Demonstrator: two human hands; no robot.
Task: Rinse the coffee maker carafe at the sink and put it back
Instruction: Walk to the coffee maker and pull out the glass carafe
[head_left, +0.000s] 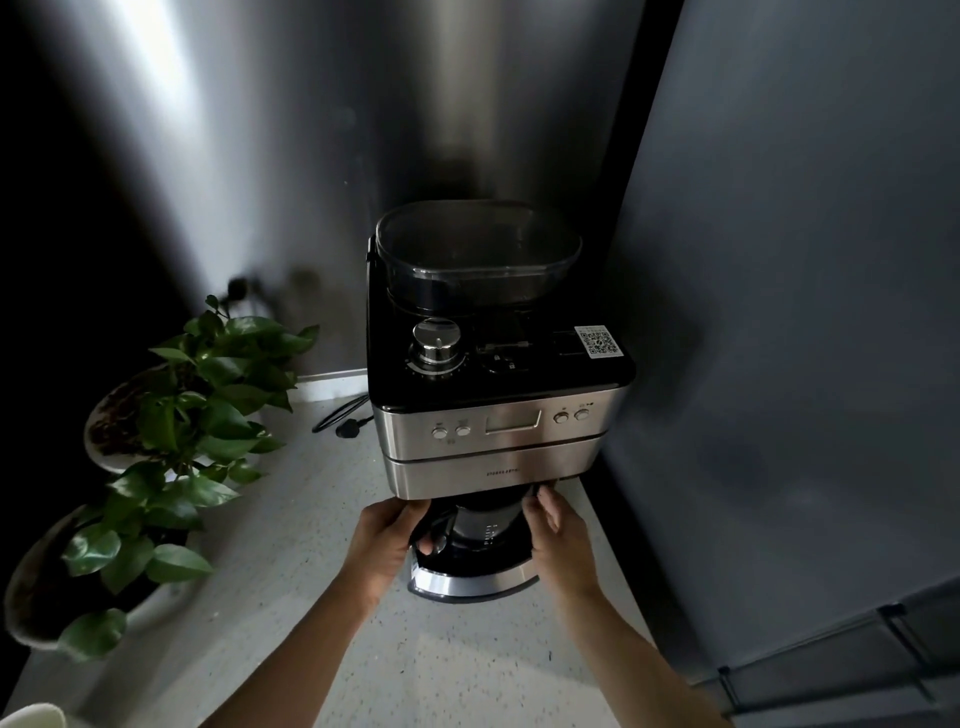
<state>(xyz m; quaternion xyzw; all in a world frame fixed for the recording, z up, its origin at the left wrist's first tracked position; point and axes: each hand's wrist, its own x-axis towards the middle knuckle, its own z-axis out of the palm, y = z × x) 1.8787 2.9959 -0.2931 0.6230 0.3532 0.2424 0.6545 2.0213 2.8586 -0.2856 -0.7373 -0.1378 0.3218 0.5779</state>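
A steel and black coffee maker (493, 431) stands on the pale speckled counter (311, 519) against the back wall. The dark glass carafe (480, 532) sits in the bay under the machine, above the steel base plate (467, 582). My left hand (389, 540) wraps the carafe's black handle on its left side. My right hand (553, 530) presses against the carafe's right side, fingers up near the bay's top edge. Most of the carafe is hidden by the machine's overhang and my hands.
Two potted green plants (197, 415) in white pots stand left of the machine. A black power cord with plug (343, 421) lies behind them. A tall dark grey appliance (779, 364) walls off the right. A white rim (31, 714) shows at bottom left.
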